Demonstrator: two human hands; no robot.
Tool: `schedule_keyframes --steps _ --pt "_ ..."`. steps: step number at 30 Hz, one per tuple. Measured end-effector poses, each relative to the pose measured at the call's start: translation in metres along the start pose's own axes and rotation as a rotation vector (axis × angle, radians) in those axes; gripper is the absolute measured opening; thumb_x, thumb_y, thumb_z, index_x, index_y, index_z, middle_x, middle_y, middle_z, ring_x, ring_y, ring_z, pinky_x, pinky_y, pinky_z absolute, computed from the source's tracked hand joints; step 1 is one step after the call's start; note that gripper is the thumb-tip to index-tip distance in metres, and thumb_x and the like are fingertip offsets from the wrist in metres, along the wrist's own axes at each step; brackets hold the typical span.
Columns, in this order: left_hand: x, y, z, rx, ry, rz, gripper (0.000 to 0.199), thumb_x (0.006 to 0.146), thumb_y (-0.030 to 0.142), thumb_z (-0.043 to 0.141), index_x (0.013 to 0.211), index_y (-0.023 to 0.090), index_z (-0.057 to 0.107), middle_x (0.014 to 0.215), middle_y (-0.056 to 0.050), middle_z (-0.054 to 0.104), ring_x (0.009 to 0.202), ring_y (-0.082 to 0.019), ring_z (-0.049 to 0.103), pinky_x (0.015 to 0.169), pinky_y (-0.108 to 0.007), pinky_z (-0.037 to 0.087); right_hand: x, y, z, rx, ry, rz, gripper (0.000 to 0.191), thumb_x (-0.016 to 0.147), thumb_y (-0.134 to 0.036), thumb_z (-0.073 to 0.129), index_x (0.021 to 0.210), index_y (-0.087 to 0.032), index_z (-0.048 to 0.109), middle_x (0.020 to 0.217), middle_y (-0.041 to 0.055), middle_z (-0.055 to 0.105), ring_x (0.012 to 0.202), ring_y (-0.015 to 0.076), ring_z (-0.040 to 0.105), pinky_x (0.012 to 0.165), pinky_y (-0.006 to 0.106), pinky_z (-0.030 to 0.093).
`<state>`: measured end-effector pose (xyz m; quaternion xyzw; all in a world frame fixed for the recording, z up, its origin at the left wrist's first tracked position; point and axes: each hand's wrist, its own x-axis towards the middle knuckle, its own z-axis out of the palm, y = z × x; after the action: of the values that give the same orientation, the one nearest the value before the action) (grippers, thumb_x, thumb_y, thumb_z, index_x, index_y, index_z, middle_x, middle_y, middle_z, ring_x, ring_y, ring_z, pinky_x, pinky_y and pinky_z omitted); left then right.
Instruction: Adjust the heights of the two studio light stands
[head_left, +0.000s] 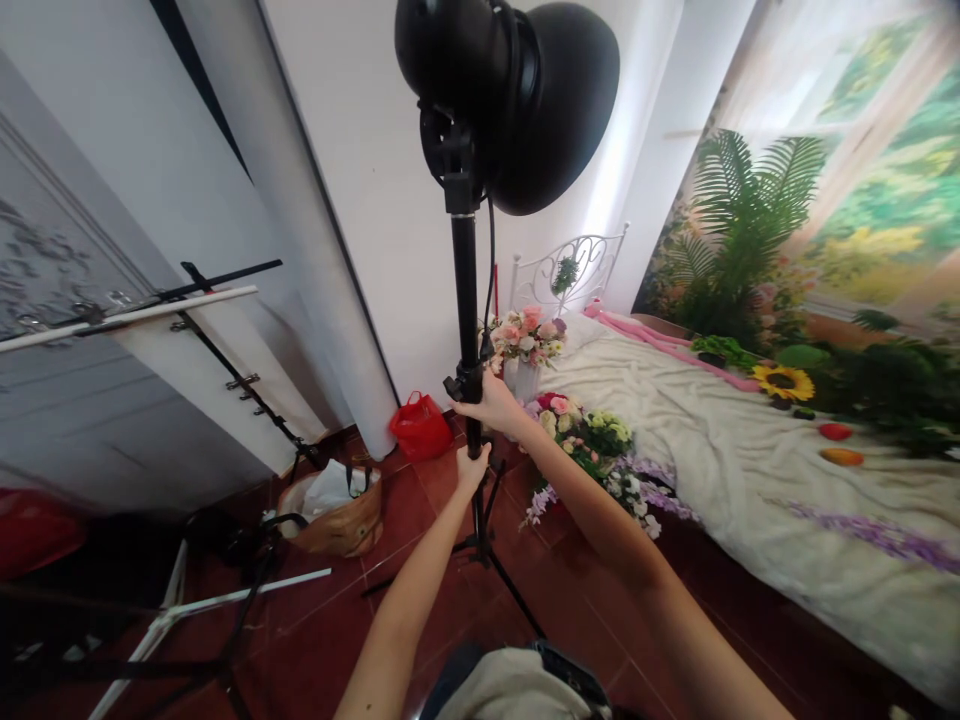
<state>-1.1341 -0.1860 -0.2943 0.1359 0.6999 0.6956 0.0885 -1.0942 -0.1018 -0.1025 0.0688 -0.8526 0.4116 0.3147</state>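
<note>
A black light stand [465,290] rises upright in front of me, with a large black studio light [517,100] and its bowl-shaped reflector on top, facing right. My right hand [491,402] is closed around the pole at the collar with the clamp knob [454,388]. Just below it, my left hand [472,466] grips the lower section of the pole. A black cable [492,270] hangs from the lamp along the pole. The tripod legs [480,548] of the stand are spread on the red tiles.
At right, a bed with a cream blanket [705,440] holds a sunflower [782,381] and greenery. Flower bunches [592,450] lie beside it. A red bag [421,428] and woven basket [337,520] sit left of the stand. Other stand legs [161,620] spread across the left floor.
</note>
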Motion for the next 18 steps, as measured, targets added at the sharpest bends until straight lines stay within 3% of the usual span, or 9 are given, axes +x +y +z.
schedule_keyframes --steps 3,5,7,11,14,18 --pt "0.000 0.000 0.002 -0.022 -0.002 -0.025 0.031 0.061 0.039 0.066 0.052 0.017 0.046 0.042 0.005 0.043 0.038 -0.008 0.040 0.040 -0.020 0.031 -0.034 0.030 -0.011 0.051 -0.141 -0.003 0.071 0.067 -0.031 0.069 0.128 -0.017 0.034 0.110 0.0082 0.057 0.089 0.0174 0.058 0.076 0.030 0.049" --pt "0.000 0.000 0.004 -0.030 0.001 -0.033 0.029 0.061 0.038 0.065 0.053 0.017 0.047 0.042 0.006 0.042 0.038 -0.007 0.039 0.040 -0.019 0.030 -0.067 0.060 -0.010 0.012 -0.171 0.052 0.054 0.072 -0.025 0.063 0.121 -0.016 0.043 0.113 0.0104 0.057 0.095 0.0191 0.057 0.082 0.033 0.048" --pt "0.001 -0.001 0.005 -0.028 0.018 -0.027 0.027 0.060 0.038 0.064 0.054 0.017 0.048 0.042 0.006 0.043 0.038 -0.007 0.039 0.040 -0.019 0.030 -0.102 0.090 0.001 -0.024 -0.184 0.132 0.033 0.080 -0.020 0.050 0.112 -0.016 0.051 0.109 0.0108 0.059 0.100 0.0207 0.056 0.089 0.038 0.045" --pt "0.002 -0.003 0.006 -0.013 0.027 -0.015 0.026 0.060 0.036 0.064 0.051 0.017 0.049 0.044 0.004 0.046 0.041 -0.008 0.043 0.042 -0.019 0.033 -0.155 0.129 0.037 0.055 -0.202 0.209 0.027 0.089 -0.022 0.037 0.109 -0.022 0.055 0.108 0.0075 0.063 0.104 0.0202 0.057 0.095 0.041 0.041" --pt "0.001 -0.002 0.005 -0.010 0.016 -0.038 0.028 0.060 0.036 0.064 0.049 0.017 0.047 0.043 0.004 0.045 0.041 -0.008 0.043 0.043 -0.020 0.035 -0.170 0.141 0.063 0.092 -0.152 0.275 0.027 0.091 -0.030 0.035 0.106 -0.022 0.055 0.105 0.0075 0.064 0.100 0.0197 0.059 0.091 0.039 0.043" --pt "-0.002 0.000 0.004 -0.019 0.022 -0.068 0.027 0.057 0.035 0.065 0.049 0.017 0.047 0.043 0.004 0.045 0.039 -0.008 0.042 0.040 -0.019 0.032 -0.170 0.156 0.086 0.229 0.012 0.539 0.027 0.087 -0.039 0.039 0.104 -0.022 0.053 0.072 0.0014 0.064 0.067 0.0175 0.063 0.067 0.033 0.050"
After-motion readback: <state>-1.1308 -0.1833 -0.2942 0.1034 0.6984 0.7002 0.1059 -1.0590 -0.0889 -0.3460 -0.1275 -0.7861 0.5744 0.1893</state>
